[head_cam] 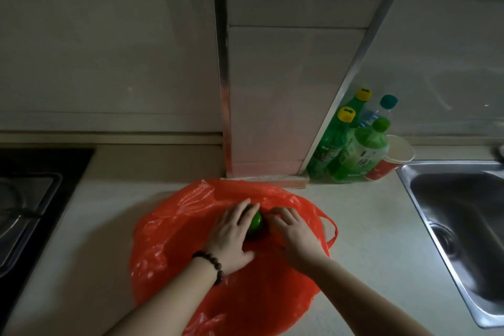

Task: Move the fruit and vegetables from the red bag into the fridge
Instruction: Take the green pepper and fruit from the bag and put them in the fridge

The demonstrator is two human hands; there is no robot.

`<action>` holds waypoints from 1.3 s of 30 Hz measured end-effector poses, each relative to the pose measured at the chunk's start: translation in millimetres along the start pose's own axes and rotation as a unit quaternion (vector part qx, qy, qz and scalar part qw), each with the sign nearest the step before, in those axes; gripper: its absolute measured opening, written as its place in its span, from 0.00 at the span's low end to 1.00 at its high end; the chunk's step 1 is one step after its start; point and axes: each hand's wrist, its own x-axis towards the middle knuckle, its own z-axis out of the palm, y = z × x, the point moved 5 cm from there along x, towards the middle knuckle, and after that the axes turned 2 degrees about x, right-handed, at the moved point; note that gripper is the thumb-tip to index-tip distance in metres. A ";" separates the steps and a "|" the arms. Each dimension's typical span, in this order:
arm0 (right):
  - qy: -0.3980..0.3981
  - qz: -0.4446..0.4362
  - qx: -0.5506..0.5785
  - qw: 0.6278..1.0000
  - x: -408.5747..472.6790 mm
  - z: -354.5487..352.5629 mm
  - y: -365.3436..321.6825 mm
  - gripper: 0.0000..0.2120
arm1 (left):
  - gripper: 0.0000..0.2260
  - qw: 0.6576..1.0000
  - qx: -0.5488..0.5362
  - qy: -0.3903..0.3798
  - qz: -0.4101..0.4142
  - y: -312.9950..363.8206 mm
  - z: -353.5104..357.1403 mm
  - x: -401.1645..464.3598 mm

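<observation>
Both hands on green fruit (255, 222), red bag (174, 243).

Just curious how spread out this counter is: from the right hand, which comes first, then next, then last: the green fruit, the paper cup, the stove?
1. Green fruit: just left of the right hand, in the red bag.
2. Paper cup: back right, beside the bottles.
3. Stove: far left edge.

Red bag (191, 240) — crumpled, green fruit (255, 222) atop
</observation>
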 end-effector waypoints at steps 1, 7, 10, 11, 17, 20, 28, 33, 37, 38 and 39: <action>0.002 0.012 0.014 1.000 2.2 -0.1 1.7 0.31 | 0.44 1.000 -0.005 -0.007 -0.016 1.1 2.1 3.0; -0.034 0.078 0.076 0.993 9.1 5.9 6.0 0.32 | 0.41 0.996 -0.001 0.010 -0.085 3.9 4.3 15.2; -0.054 0.095 0.087 0.990 13.3 8.5 8.2 0.32 | 0.37 0.995 -0.010 0.032 -0.094 1.0 -0.4 15.6; -0.063 0.097 0.086 0.990 14.2 8.0 8.8 0.32 | 0.36 0.994 -0.012 0.041 -0.097 0.1 -3.3 13.3; -0.066 0.112 0.108 0.986 15.0 -8.9 9.1 0.35 | 0.36 0.984 -0.014 0.137 -0.117 -1.2 -38.3 -19.4; -0.028 0.097 0.103 0.989 18.3 -28.7 -4.0 0.34 | 0.35 0.973 -0.017 0.180 -0.146 -5.2 -64.7 -39.1; 0.045 -0.025 0.151 0.987 19.6 -77.5 -74.8 0.29 | 0.35 0.936 -0.021 0.289 -0.198 -11.2 -128.2 -97.5; 0.047 -0.107 0.180 0.977 30.4 -81.0 -132.8 0.27 | 0.35 0.909 -0.020 0.332 -0.250 -25.5 -160.0 -142.6; 0.031 -0.156 0.194 0.968 41.2 -68.9 -194.2 0.26 | 0.35 0.882 -0.012 0.362 -0.303 -48.2 -181.8 -197.9; 0.027 -0.170 0.195 0.966 43.6 -65.1 -212.8 0.26 | 0.35 0.873 -0.011 0.373 -0.315 -55.7 -186.9 -215.4; 0.021 -0.183 0.197 0.963 45.7 -60.8 -232.1 0.26 | 0.35 0.863 -0.009 0.383 -0.329 -63.8 -191.8 -233.8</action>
